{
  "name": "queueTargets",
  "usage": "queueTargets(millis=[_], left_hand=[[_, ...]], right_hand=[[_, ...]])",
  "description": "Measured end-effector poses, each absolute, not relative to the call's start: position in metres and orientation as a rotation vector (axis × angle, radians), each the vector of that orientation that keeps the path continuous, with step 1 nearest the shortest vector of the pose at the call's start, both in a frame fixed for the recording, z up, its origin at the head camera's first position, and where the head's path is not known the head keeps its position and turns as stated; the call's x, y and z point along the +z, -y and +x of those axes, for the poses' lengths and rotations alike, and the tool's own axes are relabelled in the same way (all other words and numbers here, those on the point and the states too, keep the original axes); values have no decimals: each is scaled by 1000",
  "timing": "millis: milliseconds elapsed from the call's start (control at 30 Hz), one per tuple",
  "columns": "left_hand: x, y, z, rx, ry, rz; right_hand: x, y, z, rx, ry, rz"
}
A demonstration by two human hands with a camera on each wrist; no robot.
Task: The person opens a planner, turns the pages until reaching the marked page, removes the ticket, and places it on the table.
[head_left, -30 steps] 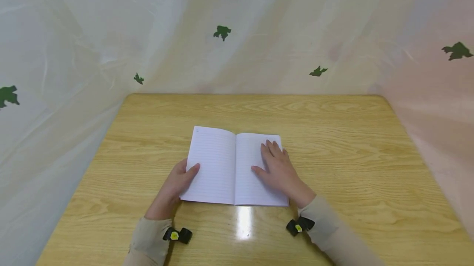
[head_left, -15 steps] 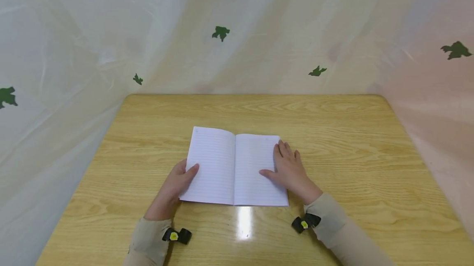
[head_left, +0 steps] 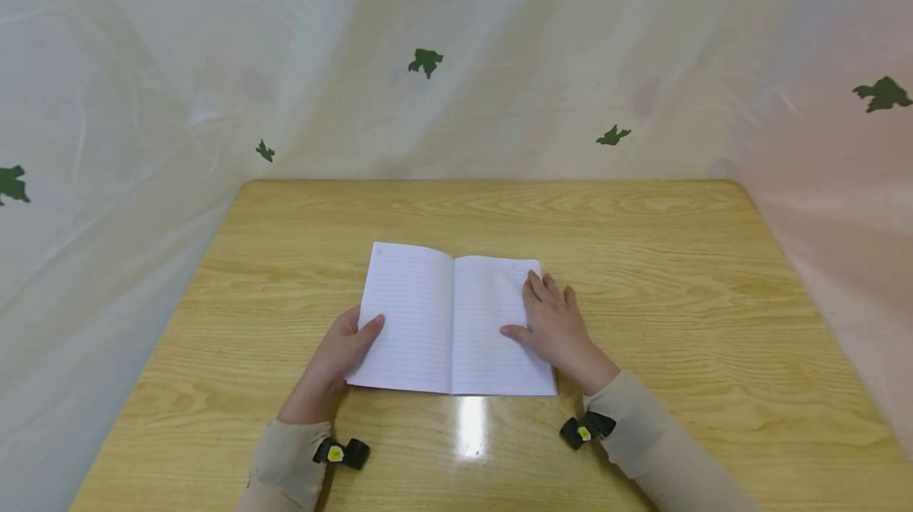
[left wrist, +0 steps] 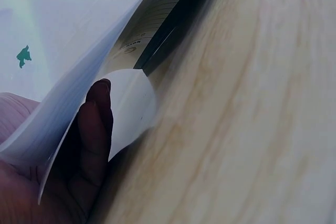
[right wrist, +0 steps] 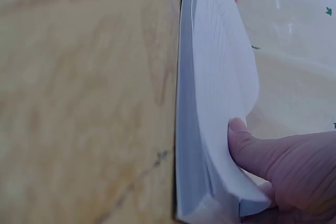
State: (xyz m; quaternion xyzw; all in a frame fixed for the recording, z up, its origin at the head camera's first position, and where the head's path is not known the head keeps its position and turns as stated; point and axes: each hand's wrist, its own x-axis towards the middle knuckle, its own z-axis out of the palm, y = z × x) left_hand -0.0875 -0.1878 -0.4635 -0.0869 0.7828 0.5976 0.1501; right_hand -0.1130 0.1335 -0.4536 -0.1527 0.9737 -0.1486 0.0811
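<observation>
A lined notebook lies open on the wooden table, its pages white. My left hand grips its left side, thumb on top of the page. In the left wrist view the fingers of that hand curl beneath the lifted left leaves, and part of a printed page shows below. My right hand rests over the right page's outer edge with its fingers extended and its thumb on the paper. In the right wrist view the right thumb touches a bowed page above the thicker stack of leaves.
The wood-grain table extends around the notebook on all sides. Behind it hangs a pale curtain with green leaf and bird prints. Black straps with small devices sit on both wrists, and a bright reflection lies before the notebook.
My right hand has slid right from the middle of the right page to its outer edge, then shifted very slightly back. The left hand and the notebook have stayed in place.
</observation>
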Motion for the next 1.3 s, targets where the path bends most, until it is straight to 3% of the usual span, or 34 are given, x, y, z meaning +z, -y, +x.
queueTargets(millis=[800, 1100, 1300], left_hand=[[-464, 187, -89, 1741, -2245, -237], [-465, 187, -89, 1722, -2249, -277], [-465, 187, -88, 1731, -2238, -258]], right_hand=[[-455, -119, -110, -578, -2934, -622], [-457, -112, -109, -636, -2882, -600], [-457, -117, -114, -532, -2967, -444]])
